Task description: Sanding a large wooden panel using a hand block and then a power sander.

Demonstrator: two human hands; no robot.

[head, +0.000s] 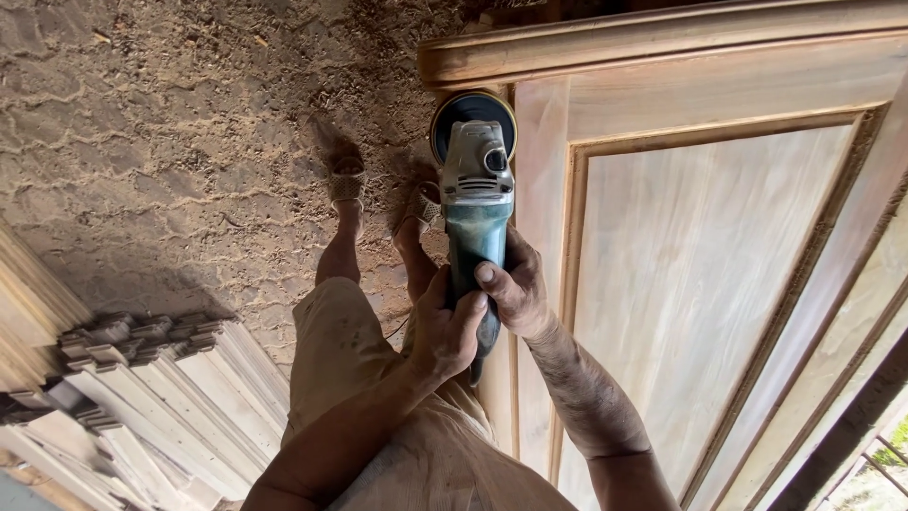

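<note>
Both hands wrapped tight around the grinder (pixel 476 222), left hand (pixel 446 331) low on the body, right hand (pixel 516 289) just beside it. Its sanding disc (pixel 473 114), beyond both hands, sits at the wooden door (pixel 700 284) edge. Tilt it and it'll likely gouge the frame.

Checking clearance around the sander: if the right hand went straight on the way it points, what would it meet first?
Probably the door's top rail; right hand points along the sander.

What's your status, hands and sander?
Both hands, left and right, gripping sander. Disc at edge of wooden door panel. Nothing in the way.
</note>
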